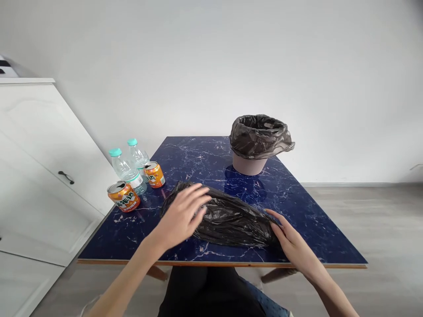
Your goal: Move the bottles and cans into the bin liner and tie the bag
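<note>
A crumpled black plastic bag [228,215] lies flat on the dark blue marbled table [211,165], near its front edge. My left hand [183,213] rests on the bag's left end, fingers spread and slightly curled over the plastic. My right hand [291,240] pinches the bag's right end between thumb and fingers. Behind the bag stands a small pinkish bin [249,164] lined with another black bag [259,134], its rim folded over the edge.
At the table's left edge stand two clear water bottles with teal caps [127,169] [138,156] and two orange soda cans [124,196] [154,174]. A white cabinet [42,167] stands to the left; a plain wall is behind. Grey floor lies to the right.
</note>
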Demonstrator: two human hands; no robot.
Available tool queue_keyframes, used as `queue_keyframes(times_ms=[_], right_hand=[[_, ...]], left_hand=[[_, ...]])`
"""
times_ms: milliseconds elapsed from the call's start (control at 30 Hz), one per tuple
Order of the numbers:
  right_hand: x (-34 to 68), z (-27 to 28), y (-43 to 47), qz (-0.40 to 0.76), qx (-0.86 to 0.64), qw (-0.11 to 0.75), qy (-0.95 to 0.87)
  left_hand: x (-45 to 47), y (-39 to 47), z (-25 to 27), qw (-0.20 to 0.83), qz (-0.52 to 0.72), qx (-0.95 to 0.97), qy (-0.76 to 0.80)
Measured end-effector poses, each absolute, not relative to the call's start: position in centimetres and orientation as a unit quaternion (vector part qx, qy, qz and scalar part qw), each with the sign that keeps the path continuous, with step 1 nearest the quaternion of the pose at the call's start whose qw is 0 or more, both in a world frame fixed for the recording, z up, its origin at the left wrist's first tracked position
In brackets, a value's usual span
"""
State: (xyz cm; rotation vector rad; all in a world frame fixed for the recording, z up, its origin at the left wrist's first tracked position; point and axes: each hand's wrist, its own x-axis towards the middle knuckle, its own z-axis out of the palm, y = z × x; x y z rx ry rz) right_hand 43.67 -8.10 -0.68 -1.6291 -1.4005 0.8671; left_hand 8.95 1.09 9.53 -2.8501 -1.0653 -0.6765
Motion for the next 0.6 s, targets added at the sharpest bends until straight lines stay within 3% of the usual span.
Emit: queue_keyframes(times_ms=[200, 367, 433, 600], right_hand=[[43.5, -0.4, -8.7, 0.279, -0.672, 0.406, -0.553], [39.7, 3.4, -10.7, 0.003, -0.664, 0.362, -0.654], [37.5, 4.0, -10.4, -0.057, -0.612, 0.318, -0.722], [34.8, 0.4, -6.3, -0.077, -0.592, 0.2, -0.777]], left_hand=[[9.7, 2.2, 5.1, -0.021, -0.065, -0.924, -0.375], [10.6, 3.4, 4.1, 0.018, -0.108, -0.917, -0.384], [11.8, 3.5, 3.6, 0.022, -0.12, -0.925, -0.36], [12.8, 6.2, 1.0, 0.012, -0.103, -0.924, -0.368]])
